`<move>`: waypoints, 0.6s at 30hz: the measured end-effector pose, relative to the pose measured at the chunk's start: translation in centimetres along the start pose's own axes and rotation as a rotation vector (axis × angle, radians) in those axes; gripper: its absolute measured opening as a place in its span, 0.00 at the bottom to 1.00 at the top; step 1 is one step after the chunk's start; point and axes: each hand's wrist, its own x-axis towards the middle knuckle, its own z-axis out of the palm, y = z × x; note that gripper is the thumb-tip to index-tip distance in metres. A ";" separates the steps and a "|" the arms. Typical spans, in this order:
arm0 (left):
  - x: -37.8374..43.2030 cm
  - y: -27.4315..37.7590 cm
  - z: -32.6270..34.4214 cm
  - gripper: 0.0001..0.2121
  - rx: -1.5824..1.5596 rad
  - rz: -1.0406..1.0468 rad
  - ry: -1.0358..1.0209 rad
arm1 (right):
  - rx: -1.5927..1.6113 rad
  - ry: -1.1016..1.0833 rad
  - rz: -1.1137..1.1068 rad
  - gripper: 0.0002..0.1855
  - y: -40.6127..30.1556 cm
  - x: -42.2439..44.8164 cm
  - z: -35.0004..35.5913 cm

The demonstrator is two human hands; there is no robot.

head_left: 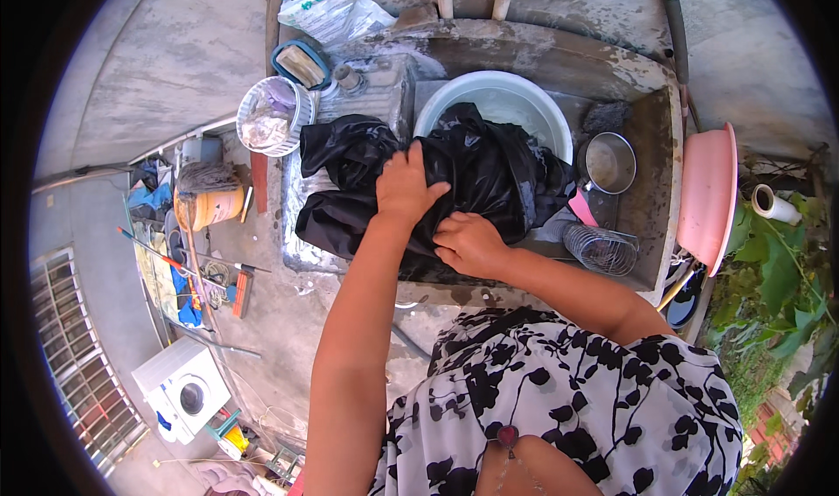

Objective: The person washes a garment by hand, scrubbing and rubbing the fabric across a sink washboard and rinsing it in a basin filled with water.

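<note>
A wet black garment (505,168) lies bunched across a ribbed washboard slab (367,96) and over the near rim of a round basin of water (557,112). My left hand (409,184) rests on the garment near the slab's right side, fingers spread, with the thumb pointing right. Closer to the sink's front edge, my right hand (470,241) has its fingers curled into the black cloth, gripping a fold. Much of the basin's near side is hidden under the cloth.
The concrete sink (662,188) holds a metal cup (611,163), a coiled wire item (600,250) and a dark scrubbing pad (606,116). Left stand a white plastic basket (246,99) and a blue soap dish (321,60). A pink basin (708,194) leans outside the right wall.
</note>
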 end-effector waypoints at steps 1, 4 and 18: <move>0.1 -0.2 0.6 0.30 0.079 -0.044 -0.139 | 0.045 0.016 0.004 0.07 0.5 -0.5 0.0; -1.4 -1.2 0.6 0.20 -0.106 -0.056 -0.116 | 0.523 0.032 0.359 0.06 4.1 -1.0 -0.4; -16.3 -4.2 -8.8 0.08 -0.934 -0.256 0.699 | -0.160 -0.342 0.440 0.26 11.8 6.5 -2.6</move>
